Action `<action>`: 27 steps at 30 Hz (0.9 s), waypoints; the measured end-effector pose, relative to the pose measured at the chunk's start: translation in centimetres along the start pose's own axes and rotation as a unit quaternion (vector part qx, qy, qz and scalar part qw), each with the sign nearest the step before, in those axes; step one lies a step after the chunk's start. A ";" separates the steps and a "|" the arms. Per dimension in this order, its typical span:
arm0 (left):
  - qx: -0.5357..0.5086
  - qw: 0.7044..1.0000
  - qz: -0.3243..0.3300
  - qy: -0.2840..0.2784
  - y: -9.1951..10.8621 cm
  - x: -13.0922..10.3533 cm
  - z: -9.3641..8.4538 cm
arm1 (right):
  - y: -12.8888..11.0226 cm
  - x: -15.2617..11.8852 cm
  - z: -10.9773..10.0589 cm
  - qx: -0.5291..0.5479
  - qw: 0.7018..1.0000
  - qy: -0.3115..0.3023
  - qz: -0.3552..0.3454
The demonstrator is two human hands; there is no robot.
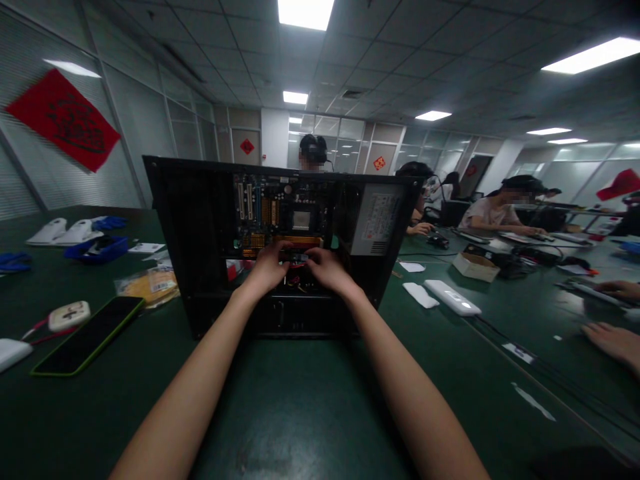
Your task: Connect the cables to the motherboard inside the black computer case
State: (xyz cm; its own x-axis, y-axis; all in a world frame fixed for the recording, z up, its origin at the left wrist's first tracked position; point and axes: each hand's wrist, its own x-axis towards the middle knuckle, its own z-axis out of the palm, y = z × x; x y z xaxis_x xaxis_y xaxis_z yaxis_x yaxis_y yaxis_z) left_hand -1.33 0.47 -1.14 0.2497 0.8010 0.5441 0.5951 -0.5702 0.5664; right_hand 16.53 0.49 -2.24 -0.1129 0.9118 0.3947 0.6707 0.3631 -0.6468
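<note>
A black computer case [285, 319] stands upright on the table, its side open toward me. Inside it are a motherboard [277, 207] with a square processor socket [301, 221] and orange memory slots [299, 241], and a silver power supply [377, 223] at the right. Both hands reach inside, just below the slots. My left hand [270, 265] has its fingers closed at the left end of a narrow board that looks like a memory module [300, 258]. My right hand [326, 267] pinches near its right end. The fingertips are partly hidden. Thin coloured wires [297, 283] lie beneath.
On the left lie a phone [93, 337] with a green edge, a plastic bag [150, 287] and a blue tray [96, 249]. To the right are a white power bank [453, 298] with a cable and a small open box [475, 265]. Another person's hand [613, 340] rests at far right.
</note>
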 end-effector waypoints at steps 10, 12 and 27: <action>0.056 0.993 -0.101 -0.024 -0.2 0.4 -0.5 | -0.2 -0.1 0.0 0.025 1.000 -0.001 -0.010; 0.051 0.993 -0.100 -0.034 -0.3 0.3 -0.6 | 0.1 0.0 0.1 0.016 1.000 0.004 -0.010; 0.091 0.982 -0.126 -0.107 -0.2 0.5 -0.5 | -1.2 -0.3 -0.3 -0.176 0.980 -0.096 0.001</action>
State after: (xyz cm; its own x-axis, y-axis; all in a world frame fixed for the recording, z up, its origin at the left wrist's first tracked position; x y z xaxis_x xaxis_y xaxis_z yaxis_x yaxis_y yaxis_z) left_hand -1.73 0.85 -0.65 0.2212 0.9433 0.2474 0.7808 -0.3233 0.5346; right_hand 15.93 -0.33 -1.39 -0.2243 0.9441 0.2418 0.8783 0.3033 -0.3696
